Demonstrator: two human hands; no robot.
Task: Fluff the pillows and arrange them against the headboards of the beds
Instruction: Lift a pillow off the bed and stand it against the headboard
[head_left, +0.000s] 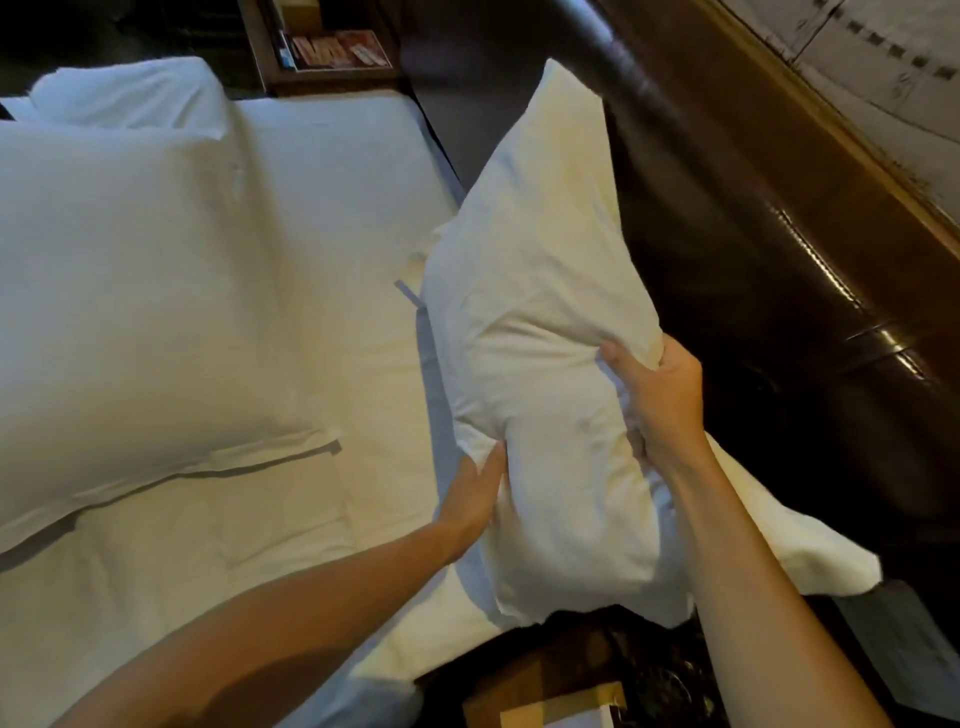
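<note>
A white pillow (540, 312) stands on its long edge against the dark leather headboard (769, 270) at the right side of the bed. My right hand (660, 400) grips its upper side, fingers dug into the fabric. My left hand (475, 493) presses flat against its lower side, fingers together. A second white pillow (130, 291) lies flat on the white sheet (332, 218) at the left. A third pillow (130, 93) shows at the far upper left.
A dark wooden nightstand (322, 52) with a printed card on it stands beyond the bed's far edge. Another dark table (582, 675) with papers is near me at the bottom. A wooden ledge (841, 130) runs above the headboard.
</note>
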